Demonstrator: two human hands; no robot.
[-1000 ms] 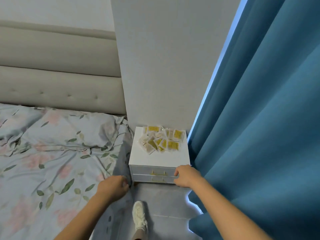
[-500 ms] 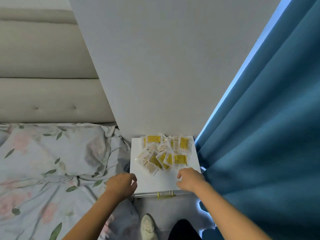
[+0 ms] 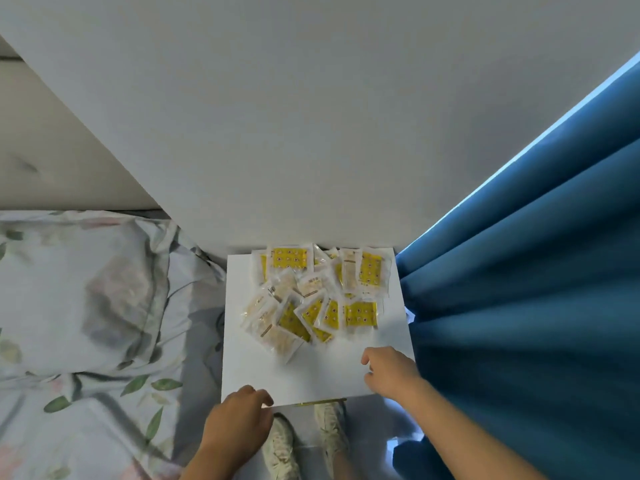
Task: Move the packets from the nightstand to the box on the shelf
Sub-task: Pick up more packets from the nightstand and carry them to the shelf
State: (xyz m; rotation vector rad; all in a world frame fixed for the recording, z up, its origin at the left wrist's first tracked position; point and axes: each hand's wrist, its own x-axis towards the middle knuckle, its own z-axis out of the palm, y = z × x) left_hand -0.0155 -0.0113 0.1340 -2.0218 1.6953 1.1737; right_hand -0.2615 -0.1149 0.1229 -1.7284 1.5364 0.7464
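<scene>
**Reaching over the nightstand: both hands empty, packets untouched**

Lying at the far left is a bed covered in pale fabric bedding with a printed leaf-and-flower pattern (image 3: 79, 306); a padded beige headboard (image 3: 59, 140) rises behind it.

Left hand (image 3: 239, 424): positioned at the near left corner of the flat white nightstand top (image 3: 311, 379). Its fingers are loosely curled and grasp nothing; the fingertips overlap the near edge of the top. Whether they touch the surface cannot be told.

Packets: a heap of small clear-plastic packets with yellow and cream contents (image 3: 315, 296) lies on the far half of the nightstand top, spread from the back edge against the plain white wall (image 3: 311, 116) toward the middle. The packets overlap one another at various angles. Neither hand touches them; the near half of the top separates the heap from both hands.

Below the near edge of the nightstand, a thin gold-coloured handle (image 3: 318, 402) shows, and two pale sneakers (image 3: 304, 441) stand on the floor.

Right hand (image 3: 391, 374): placed over the near right part of the nightstand top, nearer the heap than the left hand. Its fingers are relaxed, slightly bent, and hold nothing.

Far right: a blue fabric curtain (image 3: 519, 289) hangs in folds just beside the nightstand.
</scene>
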